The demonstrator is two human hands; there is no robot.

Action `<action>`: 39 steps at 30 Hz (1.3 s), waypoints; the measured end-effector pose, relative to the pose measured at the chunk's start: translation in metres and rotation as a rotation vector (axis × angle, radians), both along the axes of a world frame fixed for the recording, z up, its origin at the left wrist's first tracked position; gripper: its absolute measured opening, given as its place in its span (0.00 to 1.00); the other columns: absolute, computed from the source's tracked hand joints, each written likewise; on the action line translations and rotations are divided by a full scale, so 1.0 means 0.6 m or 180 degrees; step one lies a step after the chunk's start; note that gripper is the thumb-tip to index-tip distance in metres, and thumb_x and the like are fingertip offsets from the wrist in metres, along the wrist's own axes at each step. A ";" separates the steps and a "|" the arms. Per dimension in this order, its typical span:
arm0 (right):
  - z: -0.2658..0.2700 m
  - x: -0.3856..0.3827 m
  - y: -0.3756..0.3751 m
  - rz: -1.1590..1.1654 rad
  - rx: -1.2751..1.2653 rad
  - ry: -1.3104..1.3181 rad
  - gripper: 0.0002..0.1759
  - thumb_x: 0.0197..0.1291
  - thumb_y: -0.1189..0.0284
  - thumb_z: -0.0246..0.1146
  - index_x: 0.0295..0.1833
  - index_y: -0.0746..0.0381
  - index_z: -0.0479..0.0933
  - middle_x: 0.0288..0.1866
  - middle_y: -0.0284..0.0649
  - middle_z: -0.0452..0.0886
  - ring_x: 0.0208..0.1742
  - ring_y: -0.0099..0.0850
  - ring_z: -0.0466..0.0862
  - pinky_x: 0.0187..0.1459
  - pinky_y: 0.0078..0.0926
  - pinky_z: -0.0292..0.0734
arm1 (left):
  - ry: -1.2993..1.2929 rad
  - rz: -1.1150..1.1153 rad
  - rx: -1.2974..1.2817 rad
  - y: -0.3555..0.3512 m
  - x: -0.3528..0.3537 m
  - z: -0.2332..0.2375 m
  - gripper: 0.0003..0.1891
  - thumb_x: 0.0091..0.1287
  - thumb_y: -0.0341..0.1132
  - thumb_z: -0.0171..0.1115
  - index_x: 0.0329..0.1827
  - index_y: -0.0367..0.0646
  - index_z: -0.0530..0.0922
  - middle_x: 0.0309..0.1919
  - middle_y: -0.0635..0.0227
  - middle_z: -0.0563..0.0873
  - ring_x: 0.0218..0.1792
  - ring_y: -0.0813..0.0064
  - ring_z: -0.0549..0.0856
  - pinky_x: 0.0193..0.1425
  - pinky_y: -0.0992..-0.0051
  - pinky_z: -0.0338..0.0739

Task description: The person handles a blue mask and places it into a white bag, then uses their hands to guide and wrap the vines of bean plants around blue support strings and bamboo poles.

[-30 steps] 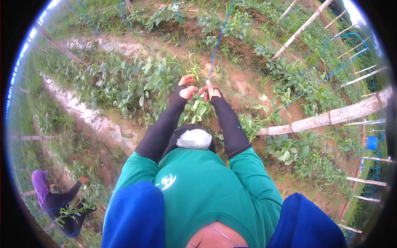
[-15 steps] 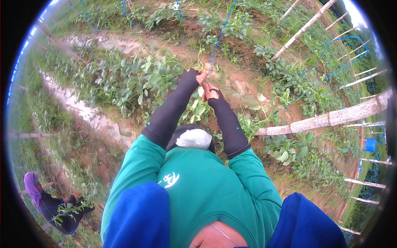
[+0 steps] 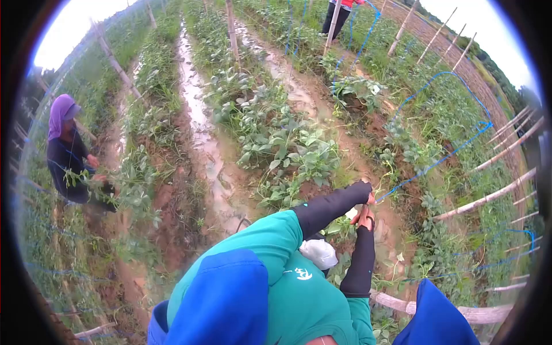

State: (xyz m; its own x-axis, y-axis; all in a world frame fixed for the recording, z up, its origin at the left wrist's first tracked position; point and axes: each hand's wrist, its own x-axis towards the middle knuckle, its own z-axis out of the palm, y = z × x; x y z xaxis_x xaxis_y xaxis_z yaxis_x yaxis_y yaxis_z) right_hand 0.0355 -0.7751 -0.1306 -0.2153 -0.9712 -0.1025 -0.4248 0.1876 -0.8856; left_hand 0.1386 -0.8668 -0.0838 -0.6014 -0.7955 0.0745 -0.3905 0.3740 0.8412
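Note:
Both my hands are close together at the right of centre, in black sleeves under green ones. My left hand (image 3: 370,197) has its fingers pressed together at the end of a blue string (image 3: 422,172), beside a thin green vine tip. Just below it, my right hand (image 3: 363,218) is closed near the same spot, with a black band across it. What its fingers grip is too small to make out. A white plastic bag (image 3: 319,253) sits at my waist.
Rows of leafy plants (image 3: 305,149) run between muddy furrows (image 3: 198,121). Wooden poles (image 3: 486,202) with blue string stand at the right. A co-worker in a purple head cover (image 3: 63,118) is at the left; another person (image 3: 339,14) stands at the top.
The view has swung left and up, so my hands now appear lower and further right. The co-worker at the left shows larger and higher. My hands stay together at the string.

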 end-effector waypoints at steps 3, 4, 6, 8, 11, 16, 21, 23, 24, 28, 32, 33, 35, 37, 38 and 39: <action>-0.030 -0.006 -0.008 -0.0313 -0.0414 -0.0604 0.32 0.59 0.48 0.35 0.50 0.65 0.66 0.07 0.37 0.69 0.09 0.25 0.67 0.17 0.19 0.62 | 0.0222 0.0320 0.0061 0.008 -0.009 0.005 0.14 0.47 0.44 0.59 0.28 0.42 0.78 0.22 0.60 0.80 0.26 0.65 0.80 0.32 0.71 0.73; -0.027 -0.010 -0.008 -0.0233 -0.0477 -0.0748 0.31 0.60 0.49 0.35 0.53 0.65 0.65 0.08 0.36 0.69 0.09 0.25 0.68 0.17 0.17 0.62 | 0.0326 0.0314 0.0265 0.009 -0.002 0.014 0.13 0.47 0.43 0.58 0.29 0.43 0.78 0.23 0.60 0.80 0.28 0.64 0.80 0.33 0.70 0.73; -0.031 -0.018 -0.011 -0.0244 -0.0486 -0.0891 0.31 0.60 0.49 0.36 0.56 0.63 0.62 0.08 0.36 0.69 0.10 0.25 0.68 0.20 0.17 0.63 | 0.0436 0.0353 0.0479 0.020 0.010 0.038 0.13 0.48 0.42 0.57 0.29 0.43 0.78 0.24 0.60 0.80 0.29 0.63 0.80 0.34 0.70 0.72; -0.060 -0.040 -0.027 -0.0335 -0.0404 -0.1356 0.29 0.59 0.51 0.40 0.57 0.62 0.61 0.12 0.37 0.71 0.15 0.26 0.72 0.24 0.18 0.65 | 0.0878 0.0183 0.0868 0.032 0.014 0.060 0.12 0.48 0.41 0.57 0.30 0.43 0.77 0.25 0.60 0.80 0.31 0.64 0.79 0.35 0.70 0.72; -0.058 -0.040 -0.044 -0.0732 -0.0341 -0.2104 0.28 0.57 0.54 0.45 0.58 0.60 0.59 0.20 0.38 0.74 0.25 0.28 0.75 0.31 0.20 0.68 | 0.0791 0.0520 -0.0003 0.057 0.008 0.084 0.12 0.49 0.39 0.57 0.31 0.41 0.77 0.25 0.61 0.80 0.31 0.66 0.79 0.34 0.72 0.71; 0.026 0.001 -0.036 -0.1306 -0.0551 -0.2168 0.27 0.55 0.57 0.51 0.58 0.59 0.59 0.30 0.40 0.75 0.36 0.30 0.76 0.38 0.24 0.69 | 0.1714 0.0294 -0.0177 0.071 0.007 0.077 0.08 0.51 0.32 0.54 0.33 0.41 0.73 0.25 0.63 0.78 0.31 0.68 0.80 0.35 0.72 0.72; 0.025 -0.002 -0.015 -0.1120 -0.1860 -0.2057 0.29 0.48 0.70 0.60 0.56 0.57 0.58 0.51 0.41 0.67 0.48 0.32 0.72 0.48 0.28 0.67 | 0.1961 0.0054 0.0749 0.081 0.004 0.074 0.09 0.51 0.31 0.53 0.36 0.40 0.72 0.24 0.64 0.78 0.29 0.74 0.78 0.33 0.74 0.71; 0.031 0.005 -0.012 -0.1120 -0.2100 -0.2052 0.29 0.47 0.74 0.60 0.56 0.58 0.58 0.51 0.40 0.66 0.48 0.31 0.71 0.48 0.28 0.67 | 0.2086 -0.0097 0.0781 0.082 -0.002 0.062 0.11 0.51 0.31 0.53 0.37 0.40 0.71 0.25 0.65 0.77 0.28 0.75 0.77 0.33 0.74 0.70; 0.032 0.011 -0.010 -0.1309 -0.2158 -0.1974 0.27 0.47 0.73 0.60 0.55 0.59 0.59 0.50 0.41 0.67 0.48 0.32 0.71 0.48 0.28 0.67 | 0.2217 -0.0194 0.0784 0.083 -0.005 0.056 0.11 0.50 0.31 0.53 0.38 0.39 0.72 0.25 0.65 0.77 0.28 0.75 0.76 0.33 0.75 0.70; 0.059 0.041 0.015 -0.1409 -0.2048 -0.1845 0.21 0.49 0.72 0.58 0.51 0.61 0.63 0.44 0.42 0.70 0.47 0.31 0.72 0.48 0.27 0.67 | 0.2528 -0.0241 0.0851 0.095 -0.021 0.047 0.11 0.51 0.28 0.49 0.39 0.40 0.70 0.24 0.70 0.75 0.25 0.81 0.74 0.30 0.79 0.70; 0.067 0.041 0.021 -0.1303 -0.1952 -0.1880 0.21 0.50 0.72 0.57 0.51 0.61 0.63 0.44 0.43 0.71 0.46 0.31 0.72 0.47 0.27 0.67 | 0.2482 -0.0027 -0.0458 0.102 -0.033 0.033 0.16 0.45 0.29 0.51 0.40 0.39 0.72 0.26 0.62 0.77 0.29 0.68 0.76 0.33 0.70 0.70; 0.069 0.033 0.023 -0.1304 -0.1938 -0.1910 0.21 0.50 0.71 0.57 0.50 0.61 0.63 0.44 0.43 0.71 0.46 0.31 0.72 0.47 0.27 0.67 | 0.2486 -0.0007 -0.0452 0.104 -0.036 0.028 0.16 0.45 0.29 0.51 0.40 0.39 0.72 0.26 0.62 0.77 0.29 0.68 0.76 0.33 0.70 0.70; 0.075 0.008 0.021 -0.1338 -0.1932 -0.2031 0.21 0.50 0.71 0.57 0.50 0.61 0.63 0.43 0.43 0.71 0.46 0.31 0.72 0.47 0.27 0.67 | 0.2153 0.0478 -0.0362 0.118 -0.032 0.050 0.17 0.45 0.29 0.51 0.41 0.40 0.72 0.26 0.64 0.75 0.28 0.69 0.75 0.30 0.73 0.70; 0.085 -0.019 0.017 -0.1367 -0.1930 -0.2140 0.20 0.50 0.71 0.57 0.50 0.61 0.63 0.43 0.43 0.71 0.46 0.31 0.72 0.47 0.27 0.67 | 0.2460 0.0468 -0.0128 0.145 -0.035 0.066 0.17 0.46 0.30 0.50 0.42 0.40 0.71 0.25 0.66 0.73 0.26 0.70 0.75 0.28 0.75 0.69; 0.090 -0.036 0.015 -0.1394 -0.1928 -0.2196 0.20 0.50 0.71 0.57 0.50 0.61 0.63 0.43 0.43 0.71 0.46 0.31 0.72 0.47 0.27 0.67 | 0.2763 0.0448 0.0122 0.153 -0.037 0.070 0.17 0.48 0.31 0.49 0.43 0.41 0.71 0.24 0.68 0.70 0.24 0.71 0.74 0.26 0.77 0.68; 0.094 -0.049 0.013 -0.1406 -0.1916 -0.2253 0.20 0.50 0.71 0.57 0.50 0.61 0.63 0.43 0.43 0.71 0.45 0.31 0.72 0.47 0.27 0.67 | 0.2763 0.0444 0.0115 0.150 -0.036 0.071 0.17 0.48 0.31 0.49 0.43 0.41 0.71 0.24 0.68 0.70 0.24 0.71 0.74 0.26 0.77 0.68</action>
State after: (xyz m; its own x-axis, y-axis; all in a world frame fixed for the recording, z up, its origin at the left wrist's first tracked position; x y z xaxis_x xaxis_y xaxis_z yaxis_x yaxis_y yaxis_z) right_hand 0.0058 -0.7676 -0.0744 -0.6453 -0.7522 0.1329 0.2303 -0.3574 -0.9051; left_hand 0.1172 -0.7765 -0.0413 -0.2412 -0.8682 0.4335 0.3523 0.3379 0.8728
